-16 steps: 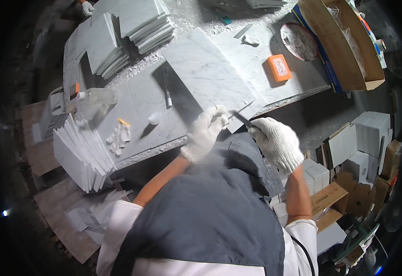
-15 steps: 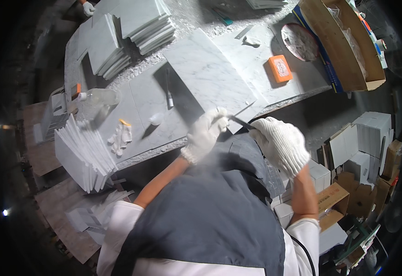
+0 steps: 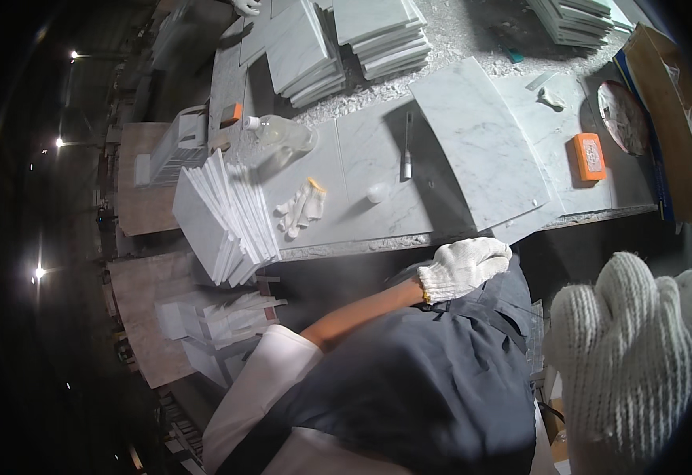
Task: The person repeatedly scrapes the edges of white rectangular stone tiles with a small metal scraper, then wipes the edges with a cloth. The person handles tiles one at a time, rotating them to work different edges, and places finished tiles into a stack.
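Note:
My left hand [image 3: 466, 269], in a white knit glove, is against my dark apron [image 3: 433, 356], just below the near corner of a grey-veined marble tile [image 3: 480, 142]. Its fingers are bent together, and whatever they may hold is hidden. My right hand [image 3: 631, 364], gloved too, is raised close at the lower right, with its fingers bent and their tips out of sight. No tool shows in it. On the table left of the tile lie a thin brush-like tool with a white end [image 3: 407, 154], a small white lump [image 3: 377, 192] and a loose glove [image 3: 302, 208].
Leaning tiles [image 3: 227, 222] stand at the table's left end, beside a clear bottle [image 3: 282, 134]. Stacked tiles [image 3: 381, 36] sit farther back. At right are an orange box [image 3: 589, 157], a round dish [image 3: 623, 119] and a cardboard box [image 3: 662, 95]. Another person's gloved hand [image 3: 246, 7] shows far left.
The view has swung left. My right hand has left the tile corner and come up close; the dark blade it held is out of sight. My left hand has dropped from the tile onto the apron.

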A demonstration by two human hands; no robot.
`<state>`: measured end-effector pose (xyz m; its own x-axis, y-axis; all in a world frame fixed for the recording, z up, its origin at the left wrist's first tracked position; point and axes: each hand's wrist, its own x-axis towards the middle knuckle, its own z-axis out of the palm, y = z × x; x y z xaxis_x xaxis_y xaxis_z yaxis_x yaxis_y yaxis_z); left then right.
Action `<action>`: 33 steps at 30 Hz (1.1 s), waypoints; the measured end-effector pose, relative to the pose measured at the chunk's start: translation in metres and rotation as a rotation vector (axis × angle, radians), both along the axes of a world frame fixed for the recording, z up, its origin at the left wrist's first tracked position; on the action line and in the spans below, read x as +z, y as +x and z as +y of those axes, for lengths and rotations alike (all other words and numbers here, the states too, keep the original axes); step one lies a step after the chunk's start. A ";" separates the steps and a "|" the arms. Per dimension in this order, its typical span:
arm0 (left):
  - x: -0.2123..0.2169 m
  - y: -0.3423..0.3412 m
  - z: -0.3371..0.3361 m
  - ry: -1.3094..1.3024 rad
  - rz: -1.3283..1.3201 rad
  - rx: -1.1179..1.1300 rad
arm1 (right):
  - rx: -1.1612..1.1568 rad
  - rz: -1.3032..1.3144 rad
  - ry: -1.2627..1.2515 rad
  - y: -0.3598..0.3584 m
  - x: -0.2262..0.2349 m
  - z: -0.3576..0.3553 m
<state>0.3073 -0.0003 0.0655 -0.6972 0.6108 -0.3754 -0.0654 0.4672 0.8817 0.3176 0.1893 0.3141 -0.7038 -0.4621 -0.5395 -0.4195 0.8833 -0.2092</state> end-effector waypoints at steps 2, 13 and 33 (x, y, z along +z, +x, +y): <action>-0.004 0.002 -0.003 -0.034 -0.097 0.020 | 0.015 0.002 -0.001 -0.001 0.000 -0.001; -0.016 0.007 -0.004 0.014 0.155 -0.086 | 0.039 0.045 -0.043 -0.003 0.003 -0.006; -0.111 -0.011 -0.137 -0.088 0.217 1.168 | -1.580 0.175 -1.432 0.090 -0.315 0.035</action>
